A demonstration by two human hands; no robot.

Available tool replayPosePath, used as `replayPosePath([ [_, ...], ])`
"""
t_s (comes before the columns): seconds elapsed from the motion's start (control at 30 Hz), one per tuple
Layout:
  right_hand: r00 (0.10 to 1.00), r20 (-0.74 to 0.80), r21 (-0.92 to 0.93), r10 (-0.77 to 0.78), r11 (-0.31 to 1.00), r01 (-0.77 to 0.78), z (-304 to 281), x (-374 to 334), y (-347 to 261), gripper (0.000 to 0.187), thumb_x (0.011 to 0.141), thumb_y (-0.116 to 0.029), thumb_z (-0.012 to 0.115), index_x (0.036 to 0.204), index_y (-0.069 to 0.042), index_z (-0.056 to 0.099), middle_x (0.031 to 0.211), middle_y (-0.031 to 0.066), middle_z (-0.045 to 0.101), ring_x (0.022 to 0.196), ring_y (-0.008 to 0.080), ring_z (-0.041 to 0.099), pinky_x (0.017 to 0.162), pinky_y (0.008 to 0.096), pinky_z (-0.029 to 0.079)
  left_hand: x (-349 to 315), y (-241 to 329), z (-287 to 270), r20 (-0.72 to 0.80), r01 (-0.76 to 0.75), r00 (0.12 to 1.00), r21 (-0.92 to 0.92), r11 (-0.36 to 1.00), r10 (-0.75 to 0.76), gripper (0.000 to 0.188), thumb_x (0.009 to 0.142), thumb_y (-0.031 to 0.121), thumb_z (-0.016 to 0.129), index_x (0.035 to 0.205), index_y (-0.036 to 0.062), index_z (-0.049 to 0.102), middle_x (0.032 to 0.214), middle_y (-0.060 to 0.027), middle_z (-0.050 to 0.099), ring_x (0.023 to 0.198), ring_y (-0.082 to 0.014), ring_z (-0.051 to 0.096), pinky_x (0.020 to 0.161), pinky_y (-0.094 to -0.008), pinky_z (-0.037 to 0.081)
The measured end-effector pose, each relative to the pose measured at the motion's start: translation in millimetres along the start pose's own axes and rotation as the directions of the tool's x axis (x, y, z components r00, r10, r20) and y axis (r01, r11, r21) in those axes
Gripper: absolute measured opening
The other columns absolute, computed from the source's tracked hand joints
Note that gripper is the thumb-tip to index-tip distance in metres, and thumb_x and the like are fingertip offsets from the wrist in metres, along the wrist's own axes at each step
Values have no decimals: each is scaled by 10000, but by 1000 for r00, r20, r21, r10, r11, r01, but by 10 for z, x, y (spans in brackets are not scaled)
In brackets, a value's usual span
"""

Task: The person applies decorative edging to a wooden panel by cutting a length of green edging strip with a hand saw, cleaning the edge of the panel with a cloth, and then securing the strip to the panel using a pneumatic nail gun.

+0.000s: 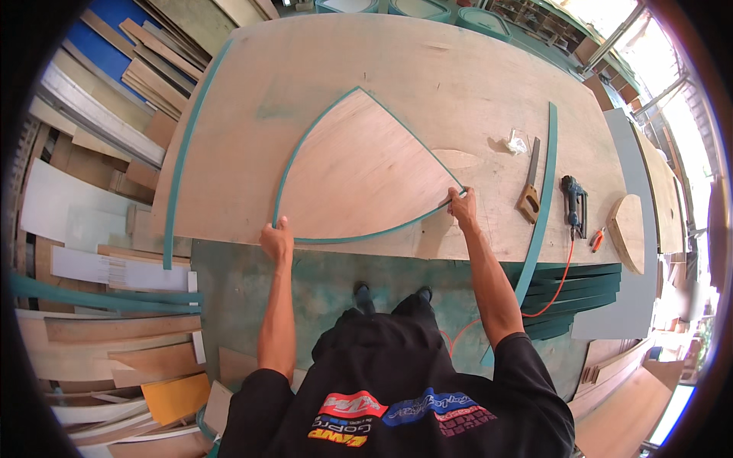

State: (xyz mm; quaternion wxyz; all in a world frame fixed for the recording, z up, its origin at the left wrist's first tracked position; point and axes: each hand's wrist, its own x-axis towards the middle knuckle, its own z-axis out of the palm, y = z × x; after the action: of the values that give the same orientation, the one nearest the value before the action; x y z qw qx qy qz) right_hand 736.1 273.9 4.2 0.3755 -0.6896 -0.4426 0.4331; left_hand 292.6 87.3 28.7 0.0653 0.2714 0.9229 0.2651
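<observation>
A curved three-cornered plywood panel (pixel 366 168) with green edging along its sides lies over the large plywood worktable (pixel 489 84). My left hand (pixel 277 240) grips its near left corner, with the thumb on top. At the right corner, my right hand (pixel 462 206) pinches the edge between thumb and fingers. The third corner points away from me. Whether the panel rests flat or is slightly raised I cannot tell.
Right of the panel lie a handsaw (pixel 531 183), a long green strip (pixel 544 183), a nail gun (pixel 574 206) with a red hose, pliers (pixel 597 240) and crumpled plastic (pixel 516 143). Another green strip (pixel 188 153) lines the table's left side. Stacked green strips (pixel 573 298) sit below the right edge.
</observation>
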Motion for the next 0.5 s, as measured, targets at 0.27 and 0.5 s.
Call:
replayPosePath([
  [0.27, 996, -40, -98, -84, 992, 80, -18, -80, 126, 681, 960, -269, 669, 1452, 44, 316, 756, 107, 656, 578, 169, 622, 498, 304, 493, 105, -386, 83, 311, 212, 948, -449, 868, -70, 515, 977, 457, 635, 1090, -37, 727, 1063, -221, 737, 905, -327, 714, 832, -469, 577],
  [0.5, 931, 342, 404, 125, 875, -266, -235, -1457, 535, 608, 991, -302, 649, 1467, -44, 371, 1007, 82, 690, 750, 168, 655, 655, 306, 526, -519, -1196, 41, 522, 568, 821, -786, 245, -231, 587, 1080, 455, 401, 1443, 2, 494, 1374, -174, 609, 1134, -296, 627, 988, -452, 522],
])
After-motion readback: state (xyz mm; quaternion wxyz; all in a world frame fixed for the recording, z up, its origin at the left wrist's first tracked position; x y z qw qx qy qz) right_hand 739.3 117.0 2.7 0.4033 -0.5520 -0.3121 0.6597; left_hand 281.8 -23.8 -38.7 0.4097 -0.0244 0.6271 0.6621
